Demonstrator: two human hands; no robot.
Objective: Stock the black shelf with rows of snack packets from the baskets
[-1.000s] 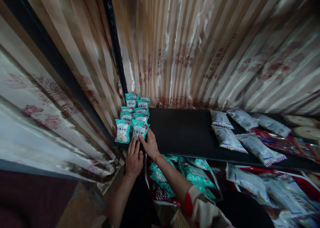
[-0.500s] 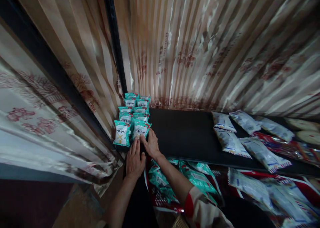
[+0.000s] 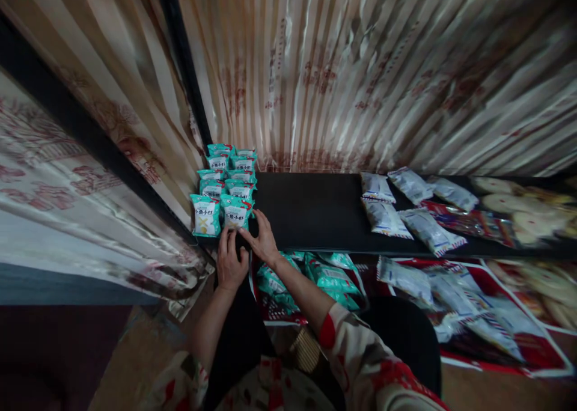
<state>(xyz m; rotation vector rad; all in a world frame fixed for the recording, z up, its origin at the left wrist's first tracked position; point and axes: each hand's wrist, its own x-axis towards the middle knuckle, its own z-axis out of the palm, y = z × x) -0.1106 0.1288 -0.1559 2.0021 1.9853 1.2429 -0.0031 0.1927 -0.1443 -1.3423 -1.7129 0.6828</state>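
Several teal snack packets (image 3: 224, 185) stand in two rows at the left end of a black shelf (image 3: 311, 213). My left hand (image 3: 229, 261) rests at the shelf's front edge, fingers spread below the front packets. My right hand (image 3: 260, 238) lies flat on the shelf beside the front right packet (image 3: 236, 213), fingertips touching its base. Neither hand holds anything.
More teal packets (image 3: 315, 273) lie in a red box below the shelf. White-blue packets (image 3: 401, 210) sit on the shelf's right part and in a red box (image 3: 473, 315) lower right. Striped curtains (image 3: 342, 74) hang behind and to the left.
The view has shifted, so shelf and hands sit higher and further left in the picture. Both hands stay at the front teal packets; my sleeves now show.
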